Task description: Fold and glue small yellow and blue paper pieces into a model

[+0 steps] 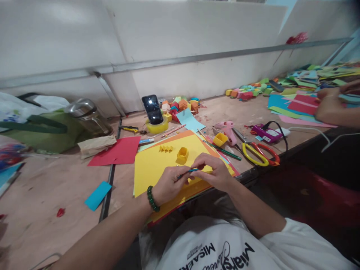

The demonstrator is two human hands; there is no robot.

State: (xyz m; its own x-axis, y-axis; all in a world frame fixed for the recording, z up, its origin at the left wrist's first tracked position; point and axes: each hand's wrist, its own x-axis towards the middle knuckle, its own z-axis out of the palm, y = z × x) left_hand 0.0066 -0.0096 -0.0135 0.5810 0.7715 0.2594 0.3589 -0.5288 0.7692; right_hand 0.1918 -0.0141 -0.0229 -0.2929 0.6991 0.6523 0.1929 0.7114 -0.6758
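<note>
The yellow sheet (pixel 152 165) is the landmark here: over its near right part, the left hand (pixel 170 183) and right hand (pixel 214 171) meet on a small blue piece (pixel 193 170). The left thumb and fingers are closed narrowly on one end; the right fingers pinch the other, bent and close together. The piece looks like thin paper, though its exact shape is partly hidden by the fingers. Handling it well seems to call for a light, even pinch — the left grip steady, the right fingertips working close to the edge, so that any crease stays straight and the paper does not buckle. Keeping both wrists low over the sheet should help steadiness. On the sheet, just beyond the hands, sit a hollow yellow paper form (pixel 182 154) and a zigzag yellow strip (pixel 166 149) — light things a sleeve or knuckle could nudge. Right of the sheet lie the scissors (pixel 254 154).
</note>
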